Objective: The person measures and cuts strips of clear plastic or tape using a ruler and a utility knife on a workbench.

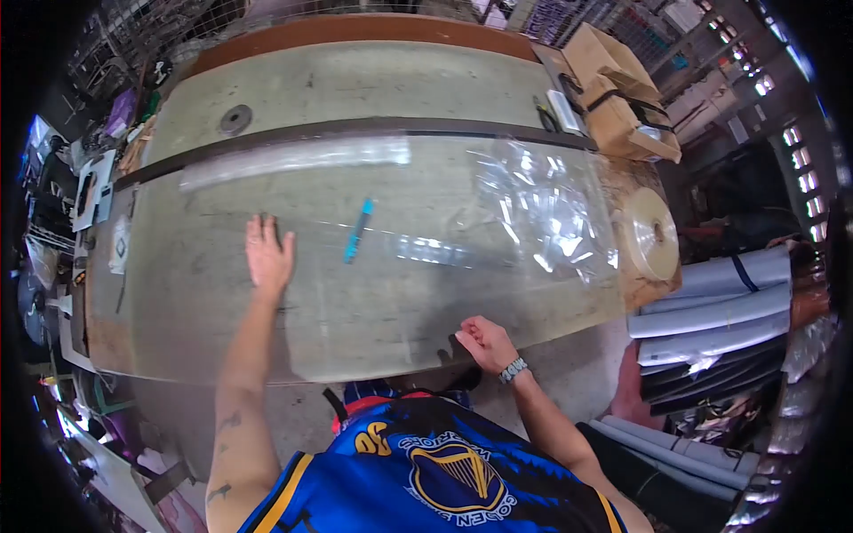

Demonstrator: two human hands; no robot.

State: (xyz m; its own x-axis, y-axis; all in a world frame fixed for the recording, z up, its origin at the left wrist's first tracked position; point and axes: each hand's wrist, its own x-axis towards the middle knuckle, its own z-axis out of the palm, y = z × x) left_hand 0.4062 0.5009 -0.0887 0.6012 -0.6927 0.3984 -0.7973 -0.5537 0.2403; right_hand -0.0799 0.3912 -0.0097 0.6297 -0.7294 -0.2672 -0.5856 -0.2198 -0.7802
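Observation:
My left hand (269, 255) lies flat with its fingers stretched out on a clear plastic sheet (204, 293) that covers the worktable. My right hand (484, 344), with a metal watch on the wrist, is at the table's near edge. Its fingers are curled, and whatever they may hold is hidden. Between and beyond the hands lies a blue marker (359, 233). To its right is a clear, shiny strip (431, 250). Crumpled, glossy plastic film (555, 209) spreads over the right side of the table.
A folded bundle of clear plastic (298, 162) lies along a dark bar (355, 129) crossing the table. Behind it sits a grey disc (235, 119). A large clear roll (650, 233) and a cardboard box (622, 115) are at the right, above rolled material (711, 315).

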